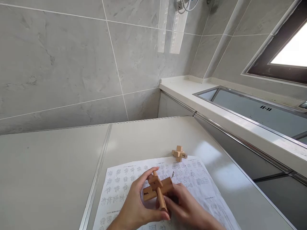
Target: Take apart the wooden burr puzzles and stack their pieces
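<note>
A wooden burr puzzle [155,183] of crossing light-brown pieces, one marked with a dark "3", is held between both hands above a printed sheet. My left hand [136,201] grips it from the left, thumb at the near end of one bar and index finger by the far end. From the right, my right hand [187,204] holds the long block, its fingers partly hidden beneath the wood. Under the hands lies the white instruction sheet [115,198], covered in small line drawings. A smaller assembled wooden cross puzzle [179,154] sits at the sheet's far edge.
The pale panel surface [59,172] has a seam running along it left of the sheet. To the right is a white counter [177,84] with a sink [249,105]. Grey tiled wall [72,57] rises behind, and a dark-framed window [263,67] is at upper right.
</note>
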The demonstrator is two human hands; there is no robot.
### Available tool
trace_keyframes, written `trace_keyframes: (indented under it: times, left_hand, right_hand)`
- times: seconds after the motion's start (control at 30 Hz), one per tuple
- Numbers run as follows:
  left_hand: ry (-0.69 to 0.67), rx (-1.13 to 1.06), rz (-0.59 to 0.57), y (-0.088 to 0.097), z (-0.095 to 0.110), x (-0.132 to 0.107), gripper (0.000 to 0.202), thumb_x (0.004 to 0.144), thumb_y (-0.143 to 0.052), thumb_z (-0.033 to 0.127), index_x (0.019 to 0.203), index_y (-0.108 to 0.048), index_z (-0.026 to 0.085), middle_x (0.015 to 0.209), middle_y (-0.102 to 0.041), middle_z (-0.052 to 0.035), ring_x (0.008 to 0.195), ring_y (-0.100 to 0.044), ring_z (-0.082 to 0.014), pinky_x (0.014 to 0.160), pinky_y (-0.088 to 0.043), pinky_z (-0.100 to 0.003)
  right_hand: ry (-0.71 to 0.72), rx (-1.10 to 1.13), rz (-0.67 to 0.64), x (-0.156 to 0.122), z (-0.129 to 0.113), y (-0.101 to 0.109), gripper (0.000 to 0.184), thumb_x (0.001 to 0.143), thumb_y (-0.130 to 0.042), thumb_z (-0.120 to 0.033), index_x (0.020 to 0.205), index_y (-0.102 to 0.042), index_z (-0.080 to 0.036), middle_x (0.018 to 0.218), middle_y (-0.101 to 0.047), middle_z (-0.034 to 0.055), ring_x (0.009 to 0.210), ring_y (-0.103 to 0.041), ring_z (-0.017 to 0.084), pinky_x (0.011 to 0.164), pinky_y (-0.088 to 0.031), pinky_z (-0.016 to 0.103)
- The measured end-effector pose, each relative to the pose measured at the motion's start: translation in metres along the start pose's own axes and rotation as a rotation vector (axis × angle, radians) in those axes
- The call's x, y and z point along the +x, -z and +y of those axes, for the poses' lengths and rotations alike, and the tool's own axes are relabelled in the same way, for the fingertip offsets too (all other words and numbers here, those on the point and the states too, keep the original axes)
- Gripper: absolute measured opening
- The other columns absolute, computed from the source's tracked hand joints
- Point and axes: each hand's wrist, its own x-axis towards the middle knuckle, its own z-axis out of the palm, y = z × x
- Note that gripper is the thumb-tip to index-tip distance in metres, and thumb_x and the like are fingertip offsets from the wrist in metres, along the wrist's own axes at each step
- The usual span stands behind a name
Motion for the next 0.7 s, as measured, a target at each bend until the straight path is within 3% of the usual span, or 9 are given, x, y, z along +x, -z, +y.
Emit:
trace_keyframes:
  times: [0.1, 0.17, 0.23, 0.3, 0.4, 0.57, 0.7]
  left_hand:
    - [-0.026, -0.015, 0.042, -0.005, 0.004, -0.003, 0.111, 0.055, -0.101, 0.063, 0.151, -0.054, 0.033, 0.116, -0.069, -0.0076, 0.110, -0.068, -0.0324, 0.104, -0.054, -0.046]
    - [-0.060, -0.056, 0.092, -0.008, 0.007, -0.004, 0.090, 0.076, -0.084, 0.073, 0.150, -0.053, 0.031, 0.105, -0.069, -0.0054, 0.096, -0.069, -0.0260, 0.099, -0.054, -0.043]
    - [-0.069, -0.063, 0.137, -0.010, 0.011, -0.004, 0.065, 0.094, -0.066, 0.072, 0.141, -0.057, 0.028, 0.094, -0.068, -0.0038, 0.086, -0.066, -0.0221, 0.093, -0.053, -0.040]
    - [-0.048, -0.053, 0.137, -0.009, 0.016, -0.003, 0.050, 0.101, -0.059, 0.067, 0.128, -0.064, 0.025, 0.085, -0.065, -0.0025, 0.080, -0.062, -0.0201, 0.084, -0.051, -0.035]
    - [-0.007, -0.122, 0.109, -0.007, 0.020, -0.001, 0.044, 0.100, -0.061, 0.064, 0.114, -0.068, 0.022, 0.075, -0.060, 0.0003, 0.069, -0.056, -0.0168, 0.072, -0.045, -0.032]
    - [0.077, -0.345, 0.089, -0.001, 0.015, 0.005, 0.042, 0.090, -0.078, 0.059, 0.105, -0.069, 0.021, 0.067, -0.053, 0.0050, 0.061, -0.048, -0.0133, 0.070, -0.041, -0.030]
    - [0.157, -0.492, 0.108, 0.003, 0.008, 0.008, 0.039, 0.087, -0.082, 0.054, 0.103, -0.069, 0.020, 0.066, -0.052, 0.0053, 0.062, -0.047, -0.0131, 0.069, -0.038, -0.029]
  right_hand:
    - [-0.037, 0.002, 0.025, 0.001, -0.002, -0.001, 0.051, 0.106, -0.055, -0.058, 0.076, -0.066, -0.018, 0.061, -0.062, 0.0012, 0.059, -0.060, 0.016, 0.060, -0.045, 0.026]
    - [-0.068, 0.032, 0.057, 0.003, -0.004, -0.001, 0.056, 0.106, -0.053, -0.063, 0.076, -0.068, -0.017, 0.058, -0.060, -0.0001, 0.053, -0.057, 0.014, 0.057, -0.044, 0.026]
    - [-0.087, 0.067, 0.085, 0.004, -0.005, 0.001, 0.058, 0.104, -0.052, -0.068, 0.083, -0.069, -0.016, 0.062, -0.062, 0.0000, 0.050, -0.056, 0.013, 0.055, -0.043, 0.026]
    - [-0.084, 0.089, 0.101, 0.004, -0.005, 0.002, 0.059, 0.104, -0.051, -0.070, 0.089, -0.069, -0.016, 0.071, -0.066, 0.0020, 0.049, -0.056, 0.012, 0.054, -0.042, 0.026]
    - [-0.064, 0.093, 0.108, 0.003, -0.002, 0.002, 0.058, 0.105, -0.049, -0.069, 0.091, -0.068, -0.016, 0.081, -0.071, 0.0053, 0.049, -0.057, 0.011, 0.054, -0.042, 0.026]
    - [-0.025, 0.086, 0.137, 0.003, 0.003, 0.000, 0.051, 0.108, -0.050, -0.061, 0.090, -0.065, -0.016, 0.080, -0.072, 0.0051, 0.049, -0.055, 0.010, 0.052, -0.040, 0.026]
    - [-0.044, 0.144, 0.142, 0.004, -0.004, 0.001, 0.037, 0.108, -0.055, -0.056, 0.108, -0.063, -0.020, 0.095, -0.073, 0.0067, 0.061, -0.060, 0.014, 0.059, -0.046, 0.028]
